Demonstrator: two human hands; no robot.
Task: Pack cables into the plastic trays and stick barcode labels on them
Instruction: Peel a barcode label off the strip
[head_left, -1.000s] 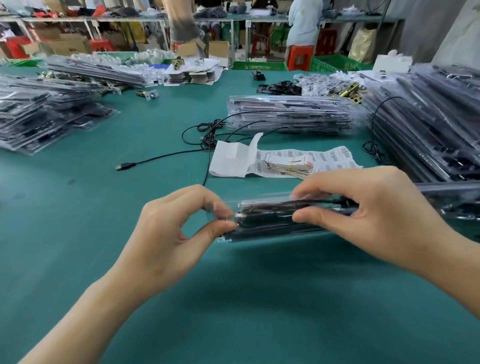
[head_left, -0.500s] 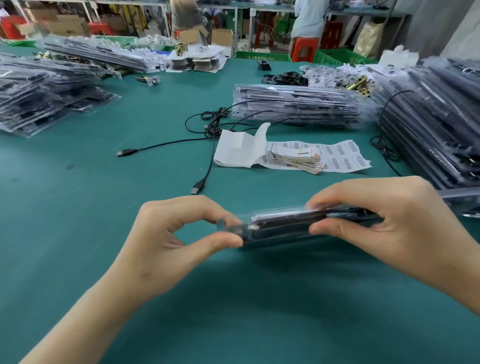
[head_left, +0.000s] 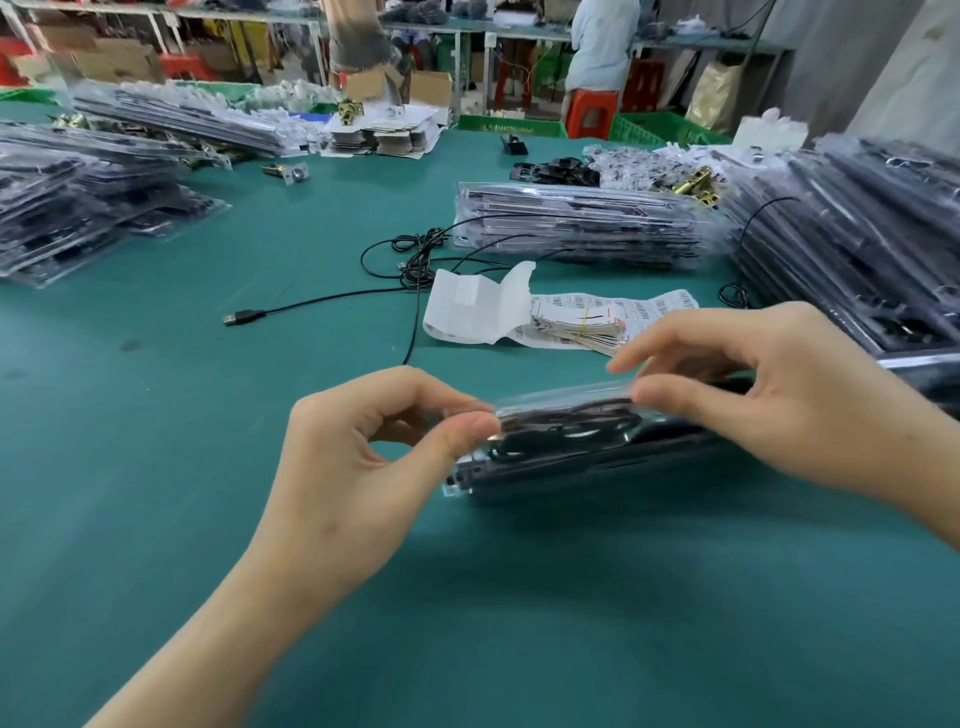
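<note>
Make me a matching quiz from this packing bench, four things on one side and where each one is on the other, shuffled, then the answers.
1 clear tray
2 USB plug
3 barcode labels
4 red stool

A beyond the table's far edge
B lying on bare table, to the left
C pinched by left hand and right hand
D beside white backing paper

Pairs: 1-C, 2-B, 3-D, 4-A
</note>
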